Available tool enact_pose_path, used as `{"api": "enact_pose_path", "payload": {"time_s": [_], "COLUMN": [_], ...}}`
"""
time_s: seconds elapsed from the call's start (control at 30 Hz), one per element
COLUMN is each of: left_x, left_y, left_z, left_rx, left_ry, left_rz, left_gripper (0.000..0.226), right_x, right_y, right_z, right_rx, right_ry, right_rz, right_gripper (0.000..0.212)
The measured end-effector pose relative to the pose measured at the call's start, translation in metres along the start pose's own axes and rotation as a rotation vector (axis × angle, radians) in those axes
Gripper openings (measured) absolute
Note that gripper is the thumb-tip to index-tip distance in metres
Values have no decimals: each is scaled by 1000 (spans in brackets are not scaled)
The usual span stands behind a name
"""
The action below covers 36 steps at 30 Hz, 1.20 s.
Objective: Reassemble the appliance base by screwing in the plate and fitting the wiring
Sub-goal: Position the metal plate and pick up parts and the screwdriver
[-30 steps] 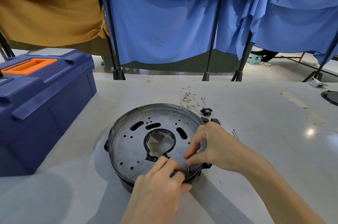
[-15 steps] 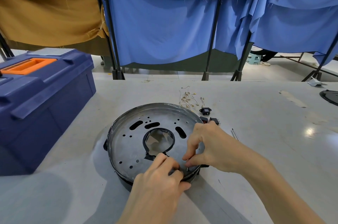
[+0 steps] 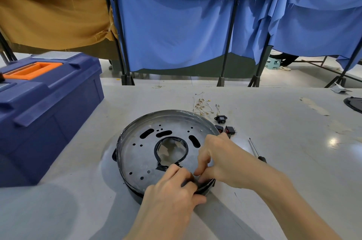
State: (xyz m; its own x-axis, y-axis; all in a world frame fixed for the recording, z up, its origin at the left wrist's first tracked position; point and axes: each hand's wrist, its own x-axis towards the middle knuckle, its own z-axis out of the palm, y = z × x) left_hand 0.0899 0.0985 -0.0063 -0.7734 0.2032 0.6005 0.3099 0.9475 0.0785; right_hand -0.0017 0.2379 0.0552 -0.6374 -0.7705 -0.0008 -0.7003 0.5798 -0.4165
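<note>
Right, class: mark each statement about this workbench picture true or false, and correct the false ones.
1. The left hand grips the near rim of the appliance base. True.
2. The screwdriver is in the right hand. False: it lies on the table, just right of the right hand.
3. The blue toolbox stands left of the metal plate. True.
4. The loose wires sit inside the plate's centre hole. False: they lie on the table beyond the plate.
</note>
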Motion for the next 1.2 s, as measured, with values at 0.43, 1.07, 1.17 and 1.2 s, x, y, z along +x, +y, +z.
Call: {"api": "enact_pose_path", "payload": {"time_s": [0.43, 1.07, 1.17, 1.2], "left_x": [9, 9, 9, 10], "left_y": [6, 3, 3, 4], "left_z": [-8, -6, -5, -6], "left_rx": [-36, -9, 2, 8], "left_ry": [-115, -59, -61, -69], "left_rz": [-51, -7, -10, -8], "left_gripper": [57, 29, 36, 36], "right_x": [-11, -16, -13, -12], "right_y": [24, 59, 62, 62], "right_z": [-25, -30, -23, -21], "right_rx": [203, 164, 157, 172], "right_ry": [134, 142, 64, 55], "right_rz": [98, 343, 404, 414], "right_gripper": [17, 18, 30, 34]}}
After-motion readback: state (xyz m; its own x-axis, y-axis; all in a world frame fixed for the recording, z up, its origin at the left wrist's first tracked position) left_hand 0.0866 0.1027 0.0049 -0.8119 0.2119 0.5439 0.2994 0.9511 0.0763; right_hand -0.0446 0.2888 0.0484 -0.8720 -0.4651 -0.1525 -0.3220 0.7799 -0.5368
